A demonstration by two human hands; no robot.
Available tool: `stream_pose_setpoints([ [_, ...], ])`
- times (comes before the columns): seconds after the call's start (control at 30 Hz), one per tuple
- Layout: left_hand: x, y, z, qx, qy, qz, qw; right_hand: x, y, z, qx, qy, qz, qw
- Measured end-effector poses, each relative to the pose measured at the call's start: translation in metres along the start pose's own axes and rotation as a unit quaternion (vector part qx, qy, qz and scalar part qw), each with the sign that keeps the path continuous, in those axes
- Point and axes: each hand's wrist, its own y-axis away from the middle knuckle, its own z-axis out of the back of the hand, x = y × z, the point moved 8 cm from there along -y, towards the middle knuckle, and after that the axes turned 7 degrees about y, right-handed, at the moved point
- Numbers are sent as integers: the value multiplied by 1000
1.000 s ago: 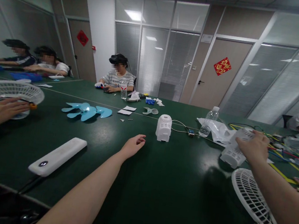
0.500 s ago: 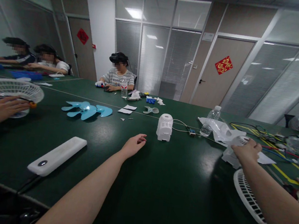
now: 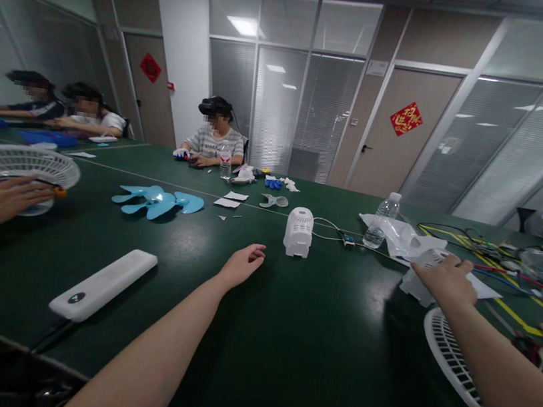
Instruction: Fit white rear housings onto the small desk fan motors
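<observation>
My left hand [image 3: 243, 263] rests on the green table with its fingers loosely bent and nothing in them. Just beyond it, to the right, a white fan motor housing [image 3: 299, 232] with vent slots stands upright, a thin cable trailing from its side. Far to the right, my right hand [image 3: 447, 282] is on a second white slotted motor housing [image 3: 416, 288], thumb on its near left side; the hand covers much of it. Below that wrist lies a white fan grille [image 3: 452, 357], partly hidden under my forearm.
Blue fan blades [image 3: 160, 203] and a white power bank [image 3: 103, 284] lie left. A co-worker's hand [image 3: 4, 196] is at another fan grille [image 3: 20, 158]. A water bottle [image 3: 383, 220], plastic bag [image 3: 405, 239] and tangled wires [image 3: 478, 239] sit right. Several people sit around the table.
My right hand and the housing under it have shifted slightly left, and its fingers look a little straighter. My left hand stays in place.
</observation>
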Motion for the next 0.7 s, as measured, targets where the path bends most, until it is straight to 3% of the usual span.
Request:
stream_pose_setpoints([
  [0.2, 0, 0, 0, -1, -1, 7, 1000, 6, -4, 3, 6, 43, 41, 998],
  [0.7, 5, -2, -2, -2, 5, 8, 1000, 17, 0, 2, -3, 40, 54, 998],
])
